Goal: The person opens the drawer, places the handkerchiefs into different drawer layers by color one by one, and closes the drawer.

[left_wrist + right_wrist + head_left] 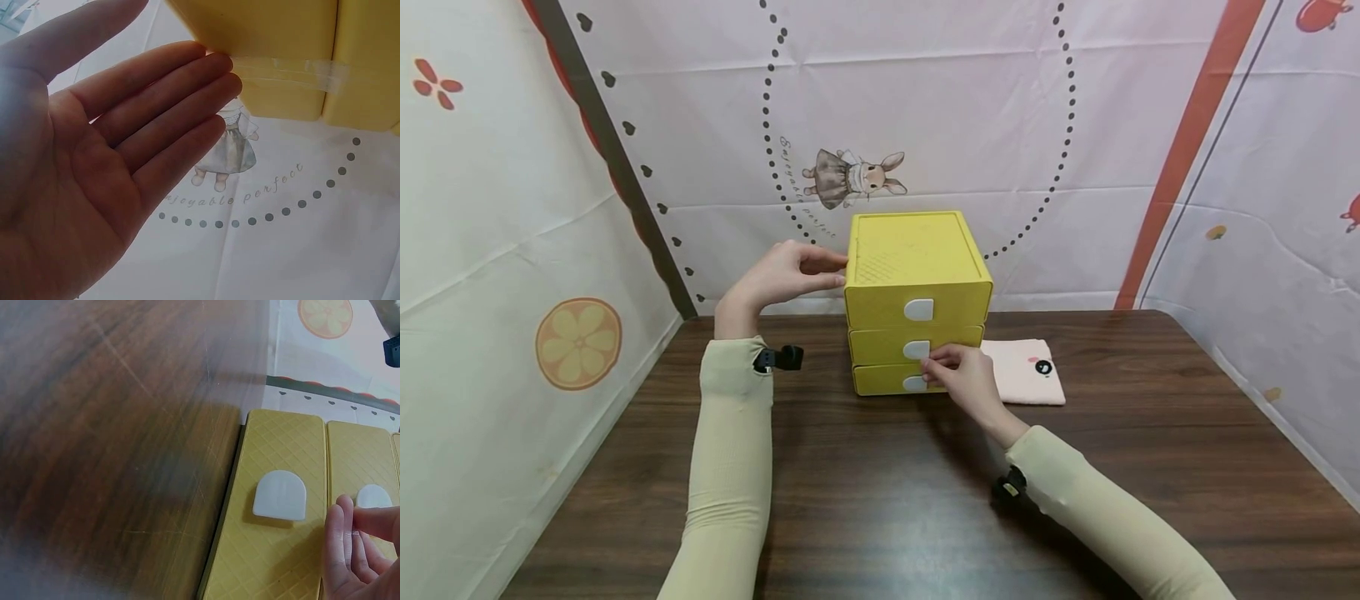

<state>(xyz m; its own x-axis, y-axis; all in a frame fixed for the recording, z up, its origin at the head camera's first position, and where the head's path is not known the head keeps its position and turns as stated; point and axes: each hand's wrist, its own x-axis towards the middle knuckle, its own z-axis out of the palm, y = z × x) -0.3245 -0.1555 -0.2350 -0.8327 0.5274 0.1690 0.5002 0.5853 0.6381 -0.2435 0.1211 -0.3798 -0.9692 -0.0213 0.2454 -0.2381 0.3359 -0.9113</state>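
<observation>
A yellow three-drawer box (917,304) stands on the table with its drawers shut, each bearing a white tab handle. Fingers of my left hand (786,271) reach the upper left side of the box. In the left wrist view that hand (125,131) shows its palm, with the four fingers straight and their tips at the yellow wall. My right hand (966,379) is at the front, its thumb and fingertips close together by the middle drawer's handle (917,350). Its thumb overlaps this handle (374,495) in the right wrist view; whether it grips the handle is unclear.
A pale pink cloth or pouch (1026,375) with a black round mark lies right of the box. The lowest handle (280,495) is beside the right hand. Printed cloth (955,108) hangs behind the dark wooden table (865,500), with further cloth at both sides.
</observation>
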